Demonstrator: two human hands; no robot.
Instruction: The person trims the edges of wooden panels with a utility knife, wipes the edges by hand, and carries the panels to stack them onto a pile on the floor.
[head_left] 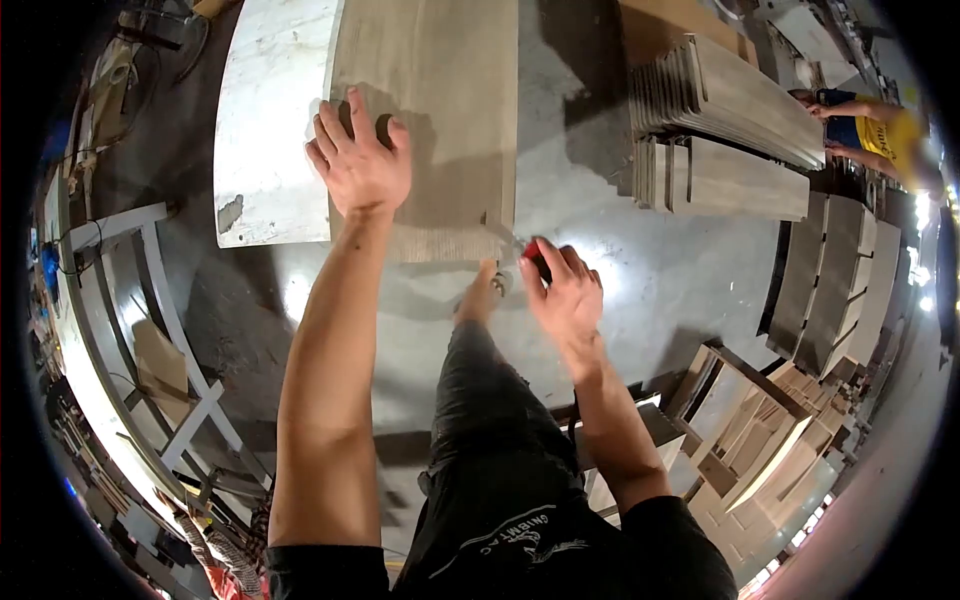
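A wood-grain panel [445,60] lies over a white board [275,110]. My left hand [366,165] rests on the panel near its left edge, fingers spread and holding nothing. At the panel's near right corner, my right hand [566,295] is closed around a small tool with a red and black handle [535,255]. The tool's thin end points toward that corner; its exact kind is too small to make out. A narrow dark mark [484,217] shows on the panel close by. My foot [478,295] is just below the panel's near edge.
Stacked grooved panels [735,110] stand to the right, and a person in a yellow top [885,135] touches their far end. More panels [830,275] and wooden frames [745,430] lie lower right. A metal frame [160,290] stands on the left.
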